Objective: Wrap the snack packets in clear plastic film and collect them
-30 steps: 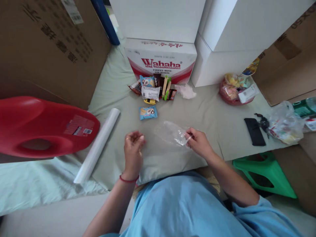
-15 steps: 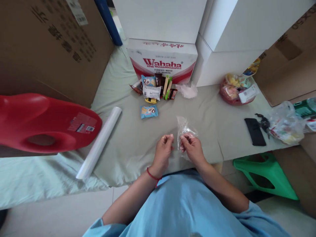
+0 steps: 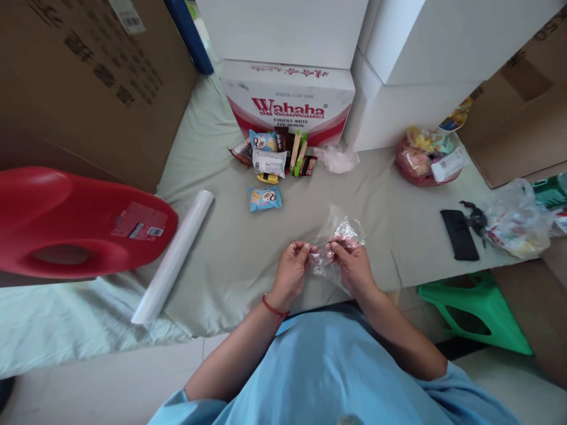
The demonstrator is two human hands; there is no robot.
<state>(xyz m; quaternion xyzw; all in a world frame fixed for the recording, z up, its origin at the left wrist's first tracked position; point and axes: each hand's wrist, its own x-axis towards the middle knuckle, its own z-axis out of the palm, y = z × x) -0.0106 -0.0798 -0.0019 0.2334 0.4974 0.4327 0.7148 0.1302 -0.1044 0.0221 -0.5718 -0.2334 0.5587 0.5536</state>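
Observation:
A clear plastic bag (image 3: 339, 227) is stretched between my two hands over the near part of the cloth-covered table (image 3: 239, 254). My left hand (image 3: 293, 267), with a red cord at the wrist, pinches the bag's left edge. Fingers of my right hand (image 3: 352, 264) are closed on its upper middle, thumb on top. Beyond my hands lies a blue snack packet (image 3: 264, 199) by itself. Behind it sits a pile of small packaged snacks (image 3: 270, 160), and a crumpled whitish plastic bag (image 3: 336, 159) lies to their right.
A roll of clear film (image 3: 175, 257) and a red jug (image 3: 88, 224) lie on the left. Against the back stands a Wahaha carton (image 3: 290, 106). On the right are a bowl of snacks (image 3: 410, 168), a black phone (image 3: 459, 235) and a filled plastic bag (image 3: 516, 221). Below is a green stool (image 3: 482, 313).
My left hand has come to grip the bag's edge, where before it was apart from it. The bag now spreads between both hands; the camera view has shifted slightly.

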